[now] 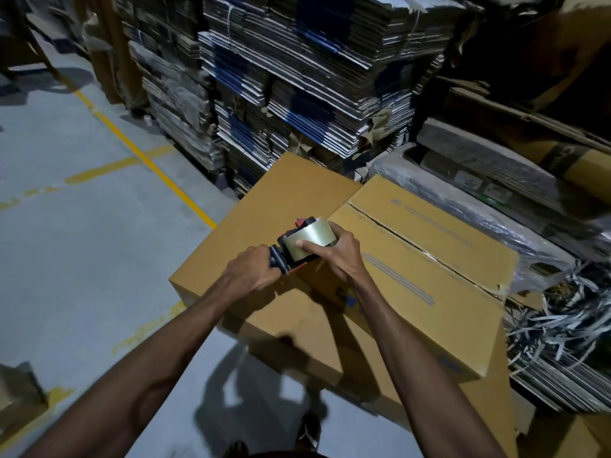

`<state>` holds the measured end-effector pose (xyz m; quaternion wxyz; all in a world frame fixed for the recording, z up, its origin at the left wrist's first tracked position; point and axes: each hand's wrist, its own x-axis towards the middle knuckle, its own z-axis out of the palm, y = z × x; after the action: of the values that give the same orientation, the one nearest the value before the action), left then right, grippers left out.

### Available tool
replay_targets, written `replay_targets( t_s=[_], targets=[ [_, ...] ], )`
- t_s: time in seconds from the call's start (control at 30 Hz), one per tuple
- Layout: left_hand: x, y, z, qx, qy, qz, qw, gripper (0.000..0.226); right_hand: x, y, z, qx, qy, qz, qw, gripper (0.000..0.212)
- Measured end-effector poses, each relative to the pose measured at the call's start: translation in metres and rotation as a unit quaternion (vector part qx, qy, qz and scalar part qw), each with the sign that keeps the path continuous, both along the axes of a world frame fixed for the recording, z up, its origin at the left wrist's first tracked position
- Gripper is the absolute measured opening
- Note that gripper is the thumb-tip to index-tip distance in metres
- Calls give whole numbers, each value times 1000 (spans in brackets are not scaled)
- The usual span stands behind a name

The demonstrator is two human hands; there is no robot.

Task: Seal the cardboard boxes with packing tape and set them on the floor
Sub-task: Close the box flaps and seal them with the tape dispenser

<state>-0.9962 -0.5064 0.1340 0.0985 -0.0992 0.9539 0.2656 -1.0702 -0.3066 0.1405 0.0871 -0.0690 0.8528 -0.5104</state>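
Observation:
A large brown cardboard box (426, 259) lies in front of me, its top flaps closed with a dark seam running along the middle. It rests on another plain brown box (264, 213) beneath and to the left. My left hand (254, 271) grips the dark handle of a red tape dispenser (296, 246). My right hand (337, 252) holds the roll of clear packing tape (310, 239) on the dispenser, thumb pressed on its face. The dispenser sits over the near left corner of the upper box.
Tall stacks of flattened cartons (297, 77) stand behind the boxes. Plastic-wrapped bundles (479, 193) and loose strapping scraps (562, 319) lie to the right. Grey concrete floor (82, 242) with yellow lines spreads to the left. My feet show at the bottom edge.

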Motion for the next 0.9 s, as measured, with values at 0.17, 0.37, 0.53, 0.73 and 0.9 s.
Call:
replay_targets(
  t_s=[0.17, 0.37, 0.53, 0.73, 0.9],
  targets=[
    [-5, 1, 5, 8, -17, -12, 1000, 11, -3, 2, 4, 2, 0, -11, 1000, 82],
    [10, -4, -13, 33, -41, 4, 999, 19, 8, -13, -4, 60, 4, -1, 998, 93],
    [26, -15, -30, 13, -30, 27, 999, 19, 18, -9, -17, 83, -6, 72, 994, 120],
    [22, -54, -40, 57, -43, 101, 992, 25, 5, 45, -26, 95, 34, 79, 992, 91],
    [6, -49, -48, 92, -10, 175, 980, 27, -11, 68, -44, 242, 147, 180, 942, 81]
  ],
)
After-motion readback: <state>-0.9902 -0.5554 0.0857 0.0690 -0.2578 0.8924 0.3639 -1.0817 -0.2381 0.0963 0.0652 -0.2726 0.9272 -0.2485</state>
